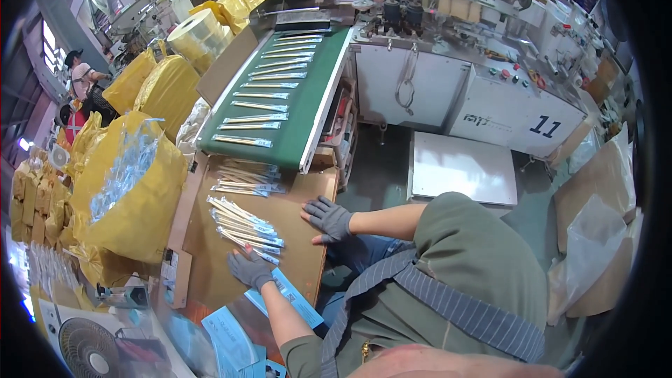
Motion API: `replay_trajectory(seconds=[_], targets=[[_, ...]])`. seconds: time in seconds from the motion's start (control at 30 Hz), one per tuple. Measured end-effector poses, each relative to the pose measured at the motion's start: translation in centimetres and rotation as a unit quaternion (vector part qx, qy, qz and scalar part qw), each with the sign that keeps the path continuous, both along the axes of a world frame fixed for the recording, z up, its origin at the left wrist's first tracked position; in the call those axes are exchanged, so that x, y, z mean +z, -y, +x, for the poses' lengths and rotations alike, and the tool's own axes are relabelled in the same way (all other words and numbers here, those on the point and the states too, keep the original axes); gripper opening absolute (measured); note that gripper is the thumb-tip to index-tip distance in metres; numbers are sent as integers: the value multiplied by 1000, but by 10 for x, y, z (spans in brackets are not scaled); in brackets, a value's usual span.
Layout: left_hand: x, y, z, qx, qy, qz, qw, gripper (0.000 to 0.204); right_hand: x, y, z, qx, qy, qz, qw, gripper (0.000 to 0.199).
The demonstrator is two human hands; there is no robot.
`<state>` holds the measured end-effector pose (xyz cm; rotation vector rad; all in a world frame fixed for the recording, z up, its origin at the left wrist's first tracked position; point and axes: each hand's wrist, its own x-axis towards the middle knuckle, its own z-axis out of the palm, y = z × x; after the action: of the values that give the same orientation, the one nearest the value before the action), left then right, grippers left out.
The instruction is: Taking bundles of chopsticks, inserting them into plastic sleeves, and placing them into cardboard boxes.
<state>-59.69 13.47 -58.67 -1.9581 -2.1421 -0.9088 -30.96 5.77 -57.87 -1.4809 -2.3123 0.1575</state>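
My left hand point(250, 269), in a grey glove with bare fingertips, lies with fingers spread at the lower end of a pile of wrapped chopsticks point(245, 224). Its fingers reach the pile's edge; whether they touch it I cannot tell. My right hand point(329, 219), gloved the same way, rests open on the right side of the brown tabletop point(302, 196), apart from the pile. A second bunch of wrapped chopsticks point(246, 176) lies under the end of the green conveyor belt point(241, 108). Printed blue packaging sheets point(297, 297) lie beside my left wrist.
More wrapped chopsticks point(260, 85) lie spaced in a row across the belt. A yellow sack point(164, 217) of blue-and-clear wrappers stands left of the table. A white fan point(89, 346) is at lower left. The white machine cabinet point(511, 115) stands beyond, and a person point(85, 84) is far left.
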Motion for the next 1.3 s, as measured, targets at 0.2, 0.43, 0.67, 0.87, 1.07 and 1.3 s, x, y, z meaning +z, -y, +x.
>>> replay_trajectory(seconds=[0.2,0.43,0.67,0.87,1.07,1.3], targets=[[-8,-2,-6,-10,-4,0,1000,59,-4,-2,1,0,4,8,1000,89],[-5,-1,-3,-9,6,-4,1000,60,-4,-1,1,-5,8,-2,1000,89],[-3,-2,-4,-8,0,-4,1000,60,-3,-1,0,0,4,-7,1000,88],[-3,-1,-2,-8,4,-8,1000,60,-2,0,2,1,0,-7,1000,87],[-2,1,-4,-3,5,-15,1000,63,-2,0,0,3,-2,-21,1000,88],[-2,-1,-3,-4,7,-4,1000,62,2,0,1,2,-8,-17,1000,87]])
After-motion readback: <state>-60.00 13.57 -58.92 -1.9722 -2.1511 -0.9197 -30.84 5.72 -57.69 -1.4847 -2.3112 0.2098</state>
